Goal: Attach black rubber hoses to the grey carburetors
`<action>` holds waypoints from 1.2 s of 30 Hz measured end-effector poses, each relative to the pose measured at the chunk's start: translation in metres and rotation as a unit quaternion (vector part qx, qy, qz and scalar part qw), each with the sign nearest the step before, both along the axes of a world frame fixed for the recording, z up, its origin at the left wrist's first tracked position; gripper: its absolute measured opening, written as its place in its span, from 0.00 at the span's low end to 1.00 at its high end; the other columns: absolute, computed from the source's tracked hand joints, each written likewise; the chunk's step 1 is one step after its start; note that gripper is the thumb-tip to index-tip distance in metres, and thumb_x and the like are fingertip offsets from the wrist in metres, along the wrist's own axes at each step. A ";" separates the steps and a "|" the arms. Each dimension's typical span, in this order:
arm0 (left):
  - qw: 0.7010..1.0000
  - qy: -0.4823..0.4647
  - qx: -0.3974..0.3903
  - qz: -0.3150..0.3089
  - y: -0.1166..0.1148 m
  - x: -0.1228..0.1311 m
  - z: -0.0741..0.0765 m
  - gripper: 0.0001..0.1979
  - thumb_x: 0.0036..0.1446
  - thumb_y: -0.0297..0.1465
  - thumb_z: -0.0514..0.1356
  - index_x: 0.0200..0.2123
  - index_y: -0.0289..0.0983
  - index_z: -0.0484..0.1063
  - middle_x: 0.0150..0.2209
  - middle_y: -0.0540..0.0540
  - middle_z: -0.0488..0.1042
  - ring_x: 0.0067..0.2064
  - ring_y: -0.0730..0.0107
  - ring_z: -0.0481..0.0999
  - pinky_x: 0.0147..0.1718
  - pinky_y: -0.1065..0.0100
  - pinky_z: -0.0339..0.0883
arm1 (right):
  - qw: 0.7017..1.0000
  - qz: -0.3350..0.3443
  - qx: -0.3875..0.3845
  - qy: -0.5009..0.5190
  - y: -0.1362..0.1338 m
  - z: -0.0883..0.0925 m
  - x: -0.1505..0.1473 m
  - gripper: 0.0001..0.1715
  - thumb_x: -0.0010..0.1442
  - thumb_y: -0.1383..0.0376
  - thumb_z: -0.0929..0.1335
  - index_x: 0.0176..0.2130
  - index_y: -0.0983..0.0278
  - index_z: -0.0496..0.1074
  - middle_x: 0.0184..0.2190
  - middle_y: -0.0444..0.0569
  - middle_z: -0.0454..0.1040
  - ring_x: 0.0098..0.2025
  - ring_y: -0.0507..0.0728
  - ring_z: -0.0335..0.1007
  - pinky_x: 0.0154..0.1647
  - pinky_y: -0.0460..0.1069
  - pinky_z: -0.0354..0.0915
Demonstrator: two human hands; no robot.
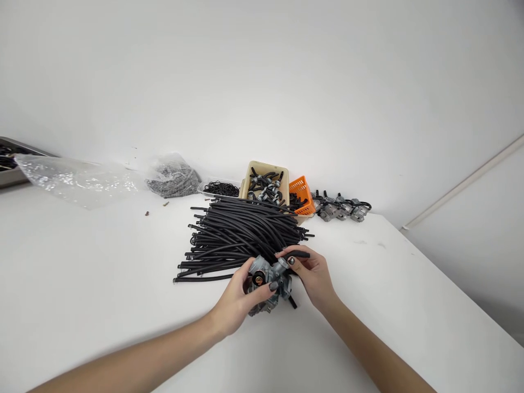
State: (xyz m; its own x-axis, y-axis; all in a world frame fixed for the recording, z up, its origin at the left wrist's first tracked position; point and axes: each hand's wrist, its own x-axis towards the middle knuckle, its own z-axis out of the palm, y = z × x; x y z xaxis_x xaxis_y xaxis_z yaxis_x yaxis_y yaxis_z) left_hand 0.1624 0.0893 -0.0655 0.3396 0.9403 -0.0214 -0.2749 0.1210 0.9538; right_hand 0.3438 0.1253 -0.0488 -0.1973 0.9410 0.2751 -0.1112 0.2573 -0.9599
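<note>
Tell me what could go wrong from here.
The carburetor might twist in the left hand if the right hand presses hard with the short tube at its top. The loose pile of tubes lies just beyond both hands, so a bump could scatter some.

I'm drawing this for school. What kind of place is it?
Maybe a small workshop: someone holds a metal part, with a pile of black hoses nearby and a tan bin of small parts farther back.
</note>
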 end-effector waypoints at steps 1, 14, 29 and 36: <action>1.000 -0.001 0.000 0.001 -0.001 0.000 0.000 0.26 0.48 0.46 0.68 0.41 0.36 0.64 0.34 0.48 0.65 0.36 0.69 0.63 0.34 0.72 0.60 | 1.000 -0.008 0.000 -0.009 0.000 0.001 0.000 0.08 0.57 0.60 0.72 0.36 0.61 0.76 0.34 0.49 0.78 0.33 0.52 0.73 0.33 0.45 0.70; 1.000 0.015 0.021 -0.006 0.001 0.000 0.002 0.24 0.49 0.46 0.67 0.39 0.36 0.64 0.33 0.48 0.64 0.35 0.70 0.62 0.33 0.72 0.59 | 0.999 -0.002 0.032 0.003 -0.002 0.002 -0.001 0.04 0.59 0.62 0.70 0.36 0.59 0.74 0.34 0.48 0.78 0.38 0.54 0.75 0.38 0.48 0.71; 1.000 -0.005 0.012 -0.010 0.000 -0.001 0.002 0.24 0.49 0.45 0.68 0.40 0.36 0.65 0.33 0.47 0.64 0.35 0.69 0.64 0.33 0.71 0.61 | 1.000 0.001 0.015 0.002 0.000 -0.001 0.000 0.07 0.58 0.60 0.71 0.37 0.60 0.76 0.35 0.49 0.78 0.37 0.54 0.74 0.36 0.48 0.71; 1.000 -0.010 0.010 -0.010 -0.001 0.000 0.003 0.24 0.49 0.45 0.68 0.40 0.36 0.65 0.33 0.47 0.65 0.35 0.69 0.64 0.32 0.72 0.60 | 1.000 -0.023 0.010 -0.010 -0.001 0.001 -0.002 0.10 0.55 0.57 0.72 0.35 0.61 0.75 0.33 0.50 0.78 0.34 0.55 0.73 0.34 0.48 0.71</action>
